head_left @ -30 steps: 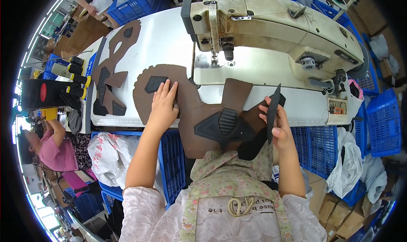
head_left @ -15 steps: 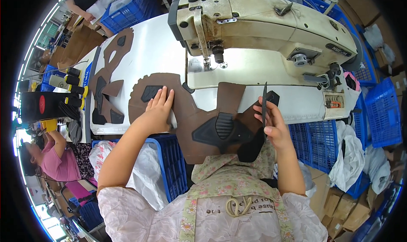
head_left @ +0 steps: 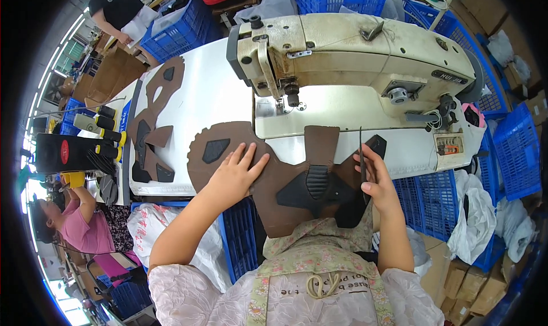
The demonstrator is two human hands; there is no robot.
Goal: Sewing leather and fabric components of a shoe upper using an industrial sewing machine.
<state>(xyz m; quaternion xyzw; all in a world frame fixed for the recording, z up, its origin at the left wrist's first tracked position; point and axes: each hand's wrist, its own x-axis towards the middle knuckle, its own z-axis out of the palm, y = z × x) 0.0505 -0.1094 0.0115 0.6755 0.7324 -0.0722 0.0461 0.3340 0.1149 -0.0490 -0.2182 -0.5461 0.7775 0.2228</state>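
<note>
A large brown leather shoe upper (head_left: 285,172) with black patches lies at the front of the white sewing table (head_left: 205,97), overhanging its near edge. My left hand (head_left: 235,170) presses flat on its left lobe, fingers spread. My right hand (head_left: 374,174) grips the upper's right wing, pinching a thin black strip (head_left: 361,155) upright between thumb and fingers. The cream industrial sewing machine (head_left: 354,57) stands just behind, its needle (head_left: 292,100) beyond the piece.
Several more brown cut pieces (head_left: 153,120) are stacked at the table's left. Blue plastic crates (head_left: 514,149) ring the table on the right and back. A person in pink (head_left: 74,223) sits lower left; another person in black (head_left: 114,6) stands far back left.
The view has tilted down and closed in on the table. My right hand shifted slightly along the upper's right wing, still holding the black strip; my left hand stays pressed on the left lobe.
</note>
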